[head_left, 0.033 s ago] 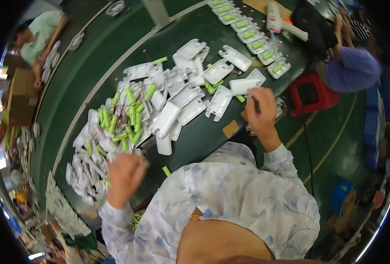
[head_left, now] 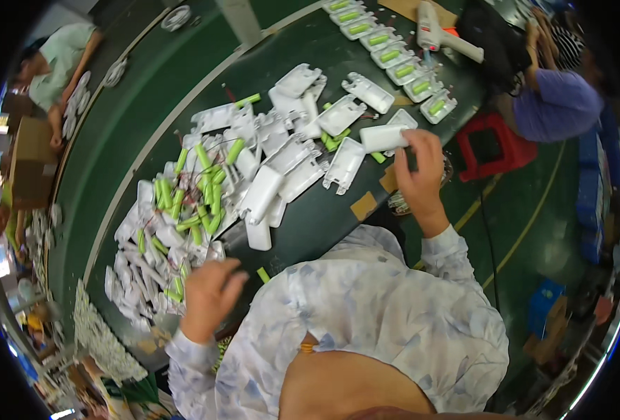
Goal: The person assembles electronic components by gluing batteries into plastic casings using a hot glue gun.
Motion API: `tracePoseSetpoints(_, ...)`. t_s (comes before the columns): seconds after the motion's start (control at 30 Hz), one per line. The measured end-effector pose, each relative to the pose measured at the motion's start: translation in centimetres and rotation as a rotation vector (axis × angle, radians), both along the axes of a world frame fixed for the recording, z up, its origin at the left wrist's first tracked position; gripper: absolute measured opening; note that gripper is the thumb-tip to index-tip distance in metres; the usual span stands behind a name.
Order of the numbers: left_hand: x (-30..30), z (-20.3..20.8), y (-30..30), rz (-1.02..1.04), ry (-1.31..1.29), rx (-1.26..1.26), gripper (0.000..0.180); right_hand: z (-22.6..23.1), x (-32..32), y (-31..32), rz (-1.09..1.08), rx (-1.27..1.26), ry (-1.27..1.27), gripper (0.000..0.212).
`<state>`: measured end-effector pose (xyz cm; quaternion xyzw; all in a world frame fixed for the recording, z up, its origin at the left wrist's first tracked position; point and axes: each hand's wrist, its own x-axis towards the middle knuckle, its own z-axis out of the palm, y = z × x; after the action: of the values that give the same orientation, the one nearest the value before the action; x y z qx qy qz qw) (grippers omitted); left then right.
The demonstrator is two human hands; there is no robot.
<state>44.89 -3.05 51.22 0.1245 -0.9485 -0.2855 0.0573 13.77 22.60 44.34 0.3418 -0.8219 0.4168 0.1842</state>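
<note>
White plastic, smooth and blank on its upward face, makes up the oblong shell [head_left: 381, 138] at the fingertips of the right hand [head_left: 425, 175]. That hand is half open, fingers at the shell's right end and thumb below; whether it grips, I cannot tell. The shell has rounded corners and lies on the right part of the dark green table [head_left: 303, 234], overlapping a second white shell [head_left: 403, 117] on its far side. Just left, an open shell [head_left: 345, 166] shows its hollow inside and notched near end. Loose green cylinders [head_left: 332, 142] lie a little farther left. Beyond them spreads a heap of white casings [head_left: 282, 133], mixed with more cylinders and thin wires toward the left. Near its near end, the left hand [head_left: 212, 294] hovers, slightly blurred, fingers loosely bent and thumb apart. Far right, a row of filled shells [head_left: 392, 56], each holding a green cylinder, runs beside a white glue gun [head_left: 429, 28].
</note>
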Motion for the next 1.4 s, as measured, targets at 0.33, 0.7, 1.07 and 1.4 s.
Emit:
tracePoseSetpoints(0.33, 1.2, -6.2, 4.1, 0.038, -0.034, 0.057, 0.033, -0.3, -3.0, 0.4, 0.199, 0.293, 0.080, 0.054)
tracePoseSetpoints(0.7, -5.7, -0.8, 0.5, 0.073, 0.063, -0.417, 0.015, -1.3, -3.2, -2.0, 0.327, 0.029, 0.079, 0.036)
tracePoseSetpoints(1.07, -30.0, 3.0, -3.9, -0.159, -0.063, -0.406, 0.048, 1.2, -8.9, -4.7, 0.203, 0.219, 0.081, 0.030)
tracePoseSetpoints(1.4, -40.6, -2.6, -3.1, -0.218, -0.425, -0.242, 0.076, 0.1, -11.6, -6.5, 0.131, 0.497, 0.016, 0.049)
